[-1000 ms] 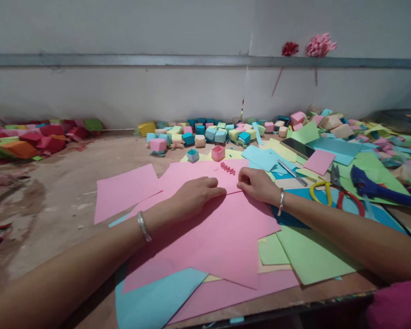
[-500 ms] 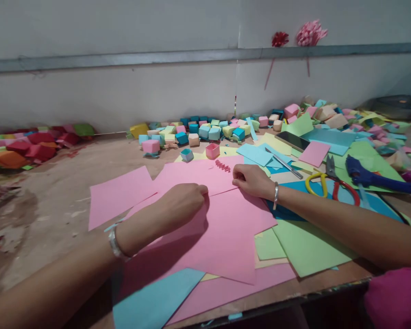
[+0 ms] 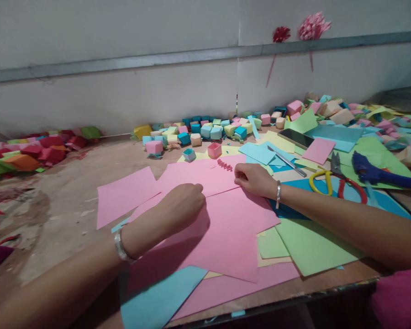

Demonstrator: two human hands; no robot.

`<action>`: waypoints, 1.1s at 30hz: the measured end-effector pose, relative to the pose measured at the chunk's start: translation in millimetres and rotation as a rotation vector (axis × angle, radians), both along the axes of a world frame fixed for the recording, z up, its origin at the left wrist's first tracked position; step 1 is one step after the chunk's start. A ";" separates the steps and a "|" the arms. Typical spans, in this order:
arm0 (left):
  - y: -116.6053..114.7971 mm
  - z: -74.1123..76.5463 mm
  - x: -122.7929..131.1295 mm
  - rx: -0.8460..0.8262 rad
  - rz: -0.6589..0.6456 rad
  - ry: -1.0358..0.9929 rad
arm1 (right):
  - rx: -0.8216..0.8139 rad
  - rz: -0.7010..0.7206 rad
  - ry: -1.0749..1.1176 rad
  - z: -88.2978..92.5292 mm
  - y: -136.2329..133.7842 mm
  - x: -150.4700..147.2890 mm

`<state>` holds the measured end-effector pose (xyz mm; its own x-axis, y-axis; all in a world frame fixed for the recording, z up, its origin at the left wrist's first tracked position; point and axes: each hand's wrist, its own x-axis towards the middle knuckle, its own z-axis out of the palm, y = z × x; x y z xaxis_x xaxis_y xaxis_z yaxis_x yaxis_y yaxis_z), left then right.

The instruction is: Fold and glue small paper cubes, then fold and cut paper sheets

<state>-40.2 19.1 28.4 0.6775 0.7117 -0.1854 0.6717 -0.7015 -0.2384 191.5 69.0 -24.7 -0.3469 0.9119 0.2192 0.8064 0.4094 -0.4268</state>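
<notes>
My left hand (image 3: 183,204) is curled into a loose fist, knuckles pressing on a large pink paper sheet (image 3: 226,233) along its fold line. My right hand (image 3: 255,179) has its fingers pinched on the same pink sheet's edge, holding it down on the table. A small pink zigzag paper strip (image 3: 224,165) lies just beyond my right fingers. Both wrists wear silver bracelets.
Yellow-and-red scissors (image 3: 332,180), a blue glue gun (image 3: 376,174), a metal tool (image 3: 287,161) and a phone (image 3: 296,137) lie to the right. Several small paper cubes (image 3: 205,132) sit at the back. Red paper shapes (image 3: 37,151) pile at the far left. The table edge (image 3: 294,297) runs near me.
My left hand slid back to the left along the fold and closed from flat fingers into a fist. My right hand stayed pinching the sheet's edge.
</notes>
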 end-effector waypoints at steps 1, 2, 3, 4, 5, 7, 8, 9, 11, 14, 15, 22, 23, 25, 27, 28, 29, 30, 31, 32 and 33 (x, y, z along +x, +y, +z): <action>-1.0 -2.6 2.6 0.033 -0.003 0.005 | 0.001 0.000 -0.001 0.1 -0.2 -0.2; -1.9 -5.2 4.9 0.065 -0.007 0.004 | 0.002 0.000 0.000 0.1 -0.3 -0.3; -2.5 -7.6 6.9 0.096 -0.011 -0.008 | 0.002 0.000 0.000 0.0 -0.3 -0.3; -2.8 -9.5 8.4 0.115 -0.014 -0.023 | 0.001 0.000 0.001 -0.1 -0.1 -0.3; -2.8 -10.8 9.5 0.123 -0.017 -0.037 | -0.002 0.002 0.001 -0.4 0.1 -0.2; -2.1 -11.7 10.3 0.125 -0.035 -0.054 | -0.009 0.006 0.000 -1.8 0.5 0.1; -1.7 -11.6 10.4 0.127 -0.041 -0.057 | -0.003 0.007 -0.004 -2.9 0.4 0.2; -1.3 -11.4 10.3 0.132 -0.044 -0.055 | 0.022 0.008 -0.013 -4.1 0.0 0.2; -1.0 -10.9 10.2 0.139 -0.041 -0.035 | 0.144 0.031 -0.054 -6.4 -2.4 -0.4; -1.4 -11.7 10.5 0.137 -0.021 -0.012 | 0.404 0.192 -0.174 -6.8 -11.2 -4.5; -1.6 -12.3 10.6 0.135 -0.017 -0.012 | 0.452 0.266 -0.224 -5.7 -15.3 -6.8; -1.1 -12.5 10.3 0.127 -0.025 0.000 | 0.363 0.372 -0.496 11.4 -38.8 -18.8; -1.1 -12.1 10.4 0.128 -0.027 0.001 | 0.332 0.341 -0.534 14.5 -39.7 -17.9; -1.2 -11.6 10.5 0.133 -0.033 -0.003 | 0.270 0.243 -0.616 19.9 -40.0 -14.5; -1.2 -11.9 10.4 0.143 -0.037 -0.006 | 0.224 0.118 -0.685 23.0 -40.0 -11.0; -1.1 -12.3 10.1 0.146 -0.038 -0.009 | 0.219 0.066 -0.701 23.2 -40.6 -10.2; -1.0 -12.8 9.8 0.149 -0.041 -0.012 | 0.235 0.030 -0.703 22.4 -41.8 -10.3; -0.9 -13.2 9.4 0.150 -0.045 -0.017 | 0.274 0.020 -0.690 20.9 -43.7 -11.4; -0.8 -13.8 9.0 0.151 -0.049 -0.022 | 0.332 0.045 -0.665 18.8 -46.2 -13.2; -0.7 -14.3 8.5 0.154 -0.055 -0.026 | 0.400 0.094 -0.631 16.4 -48.9 -15.5; -0.5 -14.7 8.0 0.159 -0.059 -0.031 | 0.461 0.142 -0.597 14.2 -51.4 -17.7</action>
